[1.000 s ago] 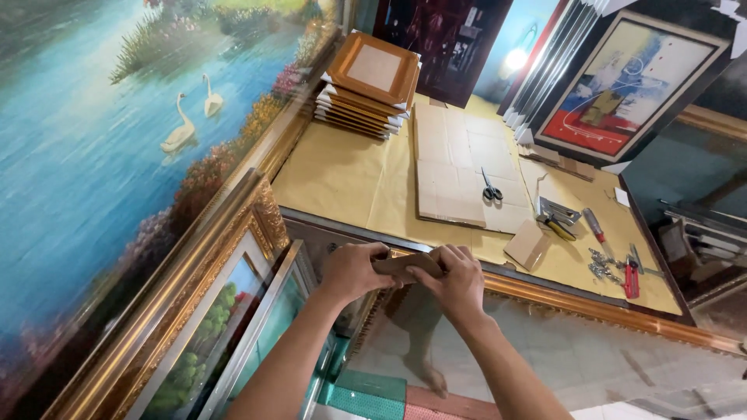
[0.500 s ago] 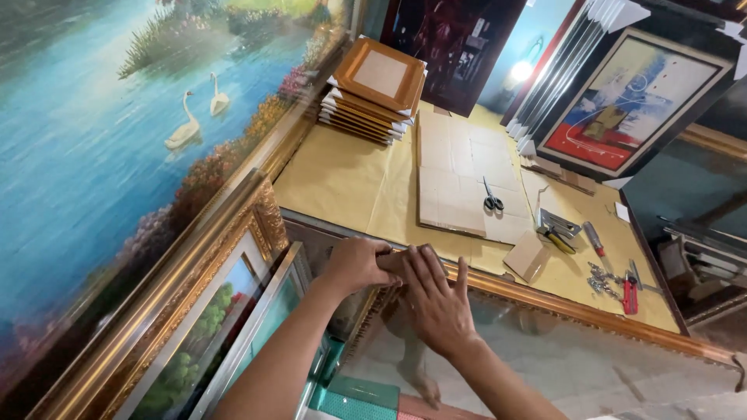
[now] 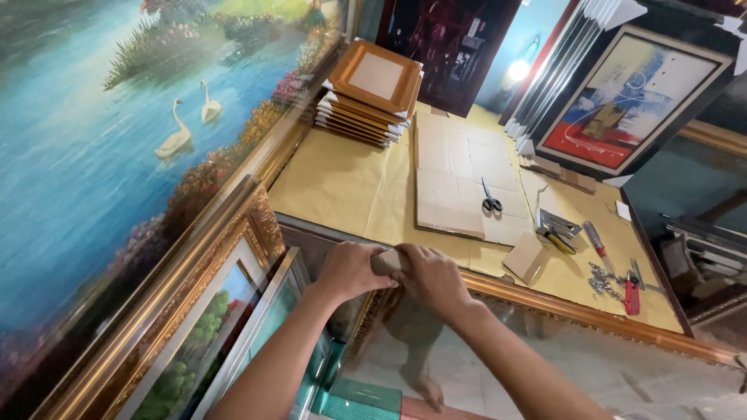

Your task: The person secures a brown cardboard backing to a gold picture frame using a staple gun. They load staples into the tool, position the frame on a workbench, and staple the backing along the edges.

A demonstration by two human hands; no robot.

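My left hand (image 3: pixel 350 268) and my right hand (image 3: pixel 436 281) meet at the near edge of a paper-covered table (image 3: pixel 350 187). Both grip a small brown cardboard piece (image 3: pixel 387 260) held over the corner of a gilded picture frame (image 3: pixel 545 299) that lies along the table's front. Most of the cardboard piece is hidden by my fingers. Glass in the frame below my hands reflects a figure.
A big framed swan painting (image 3: pixel 117 155) leans at left, with smaller framed pictures (image 3: pixel 202 342) in front. On the table lie stacked wooden frames (image 3: pixel 369 93), flat cardboard sheets (image 3: pixel 459 179), scissors (image 3: pixel 490 201), a cardboard scrap (image 3: pixel 527 257), a screwdriver (image 3: pixel 594 237), red pliers (image 3: pixel 632 284). A framed red picture (image 3: pixel 622 109) stands at back right.
My right hand, which was spread flat over the frame edge half a second ago, has closed again on the cardboard piece beside my left hand. The view has shifted slightly.
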